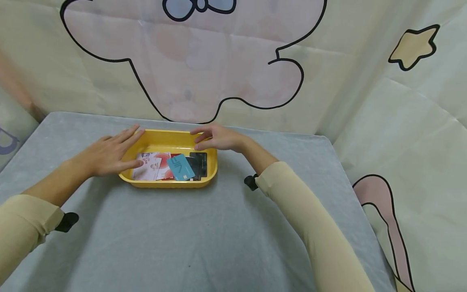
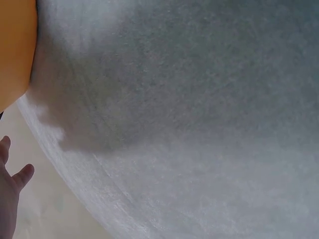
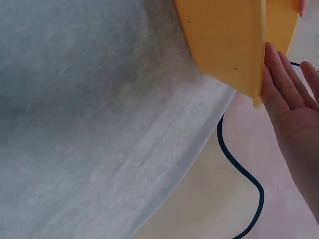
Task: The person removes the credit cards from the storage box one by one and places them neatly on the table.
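Note:
A yellow plastic tray (image 1: 171,184) sits toward the back of the table, with several cards in it. On top lies a teal card (image 1: 181,167), overlapping a pink-and-white printed card (image 1: 150,165) and black cards (image 1: 198,164). My left hand (image 1: 113,152) is at the tray's left rim, fingers extended and thumb reaching over the printed card. Across the right rim is my right hand (image 1: 219,138), its fingers lightly bent over the back right corner. In the right wrist view, the right hand (image 3: 294,109) has its fingers close along the tray's edge (image 3: 260,59).
A grey cloth (image 1: 204,235) covers the table. Behind it hangs a cream backdrop (image 1: 350,73) with cartoon drawings, close to the table's back edge. Black straps (image 1: 67,222) stick out below the sleeves.

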A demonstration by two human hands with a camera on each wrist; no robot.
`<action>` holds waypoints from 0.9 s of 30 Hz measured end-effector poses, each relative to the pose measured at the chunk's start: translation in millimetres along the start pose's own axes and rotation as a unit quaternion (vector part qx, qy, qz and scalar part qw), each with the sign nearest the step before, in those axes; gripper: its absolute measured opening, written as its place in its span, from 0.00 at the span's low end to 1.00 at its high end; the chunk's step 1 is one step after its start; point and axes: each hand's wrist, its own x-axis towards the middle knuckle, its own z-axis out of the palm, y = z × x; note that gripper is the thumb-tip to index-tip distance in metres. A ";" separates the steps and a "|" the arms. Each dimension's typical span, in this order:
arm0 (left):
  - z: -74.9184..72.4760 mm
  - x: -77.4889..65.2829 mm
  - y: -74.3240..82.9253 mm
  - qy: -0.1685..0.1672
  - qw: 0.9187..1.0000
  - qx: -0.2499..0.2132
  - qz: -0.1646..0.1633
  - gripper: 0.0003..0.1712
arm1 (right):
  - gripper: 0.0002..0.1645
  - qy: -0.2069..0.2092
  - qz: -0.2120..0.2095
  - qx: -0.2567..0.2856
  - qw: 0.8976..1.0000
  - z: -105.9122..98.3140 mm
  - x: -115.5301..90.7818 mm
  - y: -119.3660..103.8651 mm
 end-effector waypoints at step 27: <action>4.5 -5.6 -8.7 0.007 1.000 -0.003 0.019 0.53 | 0.39 -0.070 0.058 -0.097 0.991 24.7 42.0 -13.0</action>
